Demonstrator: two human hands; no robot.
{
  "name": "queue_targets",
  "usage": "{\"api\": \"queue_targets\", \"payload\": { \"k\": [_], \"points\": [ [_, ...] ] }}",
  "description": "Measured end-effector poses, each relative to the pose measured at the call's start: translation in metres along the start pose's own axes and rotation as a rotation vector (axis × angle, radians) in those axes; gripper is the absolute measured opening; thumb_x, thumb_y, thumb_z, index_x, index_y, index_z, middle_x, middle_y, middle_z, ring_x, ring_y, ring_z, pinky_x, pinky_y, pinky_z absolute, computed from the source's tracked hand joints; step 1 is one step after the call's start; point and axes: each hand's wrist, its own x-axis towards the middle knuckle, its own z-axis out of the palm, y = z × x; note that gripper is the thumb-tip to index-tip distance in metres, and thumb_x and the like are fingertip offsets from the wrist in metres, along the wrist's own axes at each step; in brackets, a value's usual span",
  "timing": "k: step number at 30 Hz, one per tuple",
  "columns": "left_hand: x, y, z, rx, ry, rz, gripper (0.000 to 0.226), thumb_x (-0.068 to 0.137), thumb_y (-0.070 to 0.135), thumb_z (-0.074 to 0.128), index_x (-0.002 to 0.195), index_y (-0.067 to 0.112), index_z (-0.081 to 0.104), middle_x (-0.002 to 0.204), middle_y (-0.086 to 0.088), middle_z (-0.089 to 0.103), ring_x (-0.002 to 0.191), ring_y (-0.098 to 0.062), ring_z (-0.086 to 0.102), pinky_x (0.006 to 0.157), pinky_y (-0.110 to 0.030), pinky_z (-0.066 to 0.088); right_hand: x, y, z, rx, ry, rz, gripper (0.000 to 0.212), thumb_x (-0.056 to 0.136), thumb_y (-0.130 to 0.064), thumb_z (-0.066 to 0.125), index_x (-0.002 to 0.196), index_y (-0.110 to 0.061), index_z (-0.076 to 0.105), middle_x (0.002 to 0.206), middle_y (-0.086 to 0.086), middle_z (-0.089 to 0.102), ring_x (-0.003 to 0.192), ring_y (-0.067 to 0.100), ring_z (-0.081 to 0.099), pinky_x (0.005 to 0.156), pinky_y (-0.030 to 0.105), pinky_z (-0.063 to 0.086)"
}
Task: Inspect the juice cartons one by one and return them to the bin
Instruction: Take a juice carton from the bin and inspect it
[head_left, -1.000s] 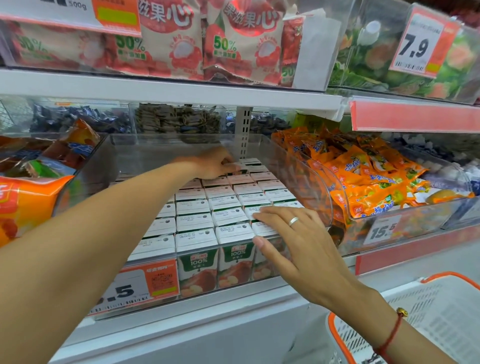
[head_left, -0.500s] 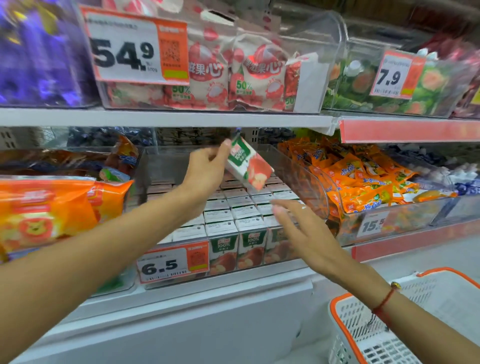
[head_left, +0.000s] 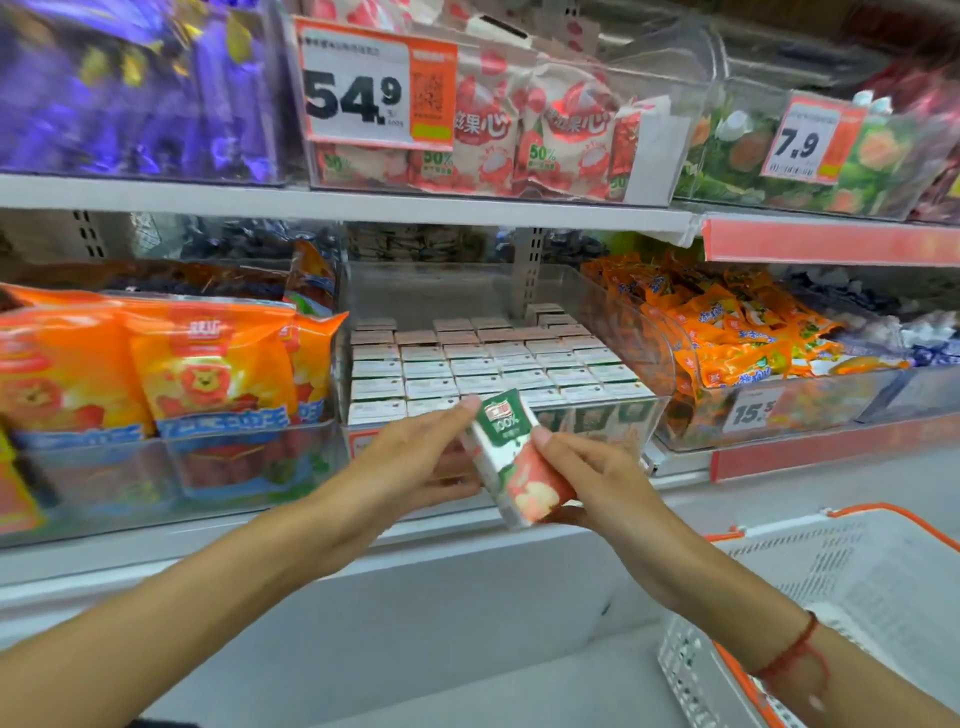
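Observation:
A small green-and-white juice carton (head_left: 514, 462) with apples printed on it is tilted in front of the shelf, held between both hands. My left hand (head_left: 415, 462) grips its upper left side, thumb at the top corner. My right hand (head_left: 592, 478) holds its right edge and bottom. Behind them stands the clear plastic bin (head_left: 649, 332), filled with rows of several upright juice cartons (head_left: 488, 364) seen from the top.
Orange snack bags (head_left: 156, 374) fill the bin to the left and orange candy packs (head_left: 737, 332) the bin to the right. An upper shelf (head_left: 337, 202) carries more bins with price tags. A white and orange shopping basket (head_left: 841, 597) sits at lower right.
My left hand lifted one carton out of the back of the bin and brought it down and toward me. My right hand left the front cartons and took hold of it too.

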Motion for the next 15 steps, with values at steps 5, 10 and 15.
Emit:
{"api": "queue_targets", "payload": {
  "k": [5, 10, 15],
  "points": [
    [-0.007, -0.010, -0.007, 0.053, -0.101, 0.026, 0.027, 0.094, 0.033, 0.059, 0.120, 0.027, 0.063, 0.111, 0.010, 0.073, 0.104, -0.007, 0.069, 0.086, -0.019, 0.055, -0.001, 0.006, 0.007, 0.030, -0.007, 0.049, 0.027, 0.093, -0.041, 0.054, 0.100, -0.021, 0.071, 0.083, -0.006, 0.075, 0.075, 0.004, 0.070, 0.063, 0.014, 0.053],
    [-0.009, -0.009, -0.007, -0.083, 0.025, 0.043, 0.025, 0.095, 0.022, 0.060, 0.118, 0.014, 0.066, 0.106, 0.000, 0.076, 0.100, -0.012, 0.071, 0.081, -0.015, 0.055, -0.004, 0.008, 0.011, -0.181, 0.048, -0.118, 0.036, 0.077, -0.038, 0.075, 0.109, -0.032, 0.063, 0.096, -0.019, 0.072, 0.092, -0.002, 0.066, 0.074, 0.012, 0.051],
    [-0.008, -0.008, -0.005, -0.111, 0.189, 0.027, 0.033, 0.086, 0.024, 0.071, 0.115, 0.009, 0.065, 0.101, -0.004, 0.076, 0.090, -0.015, 0.074, 0.075, -0.018, 0.058, -0.008, 0.011, 0.021, -0.494, 0.117, -0.238, 0.054, 0.068, -0.041, 0.083, 0.111, -0.048, 0.052, 0.106, -0.025, 0.059, 0.098, -0.012, 0.054, 0.076, 0.004, 0.045]
  ]
}}
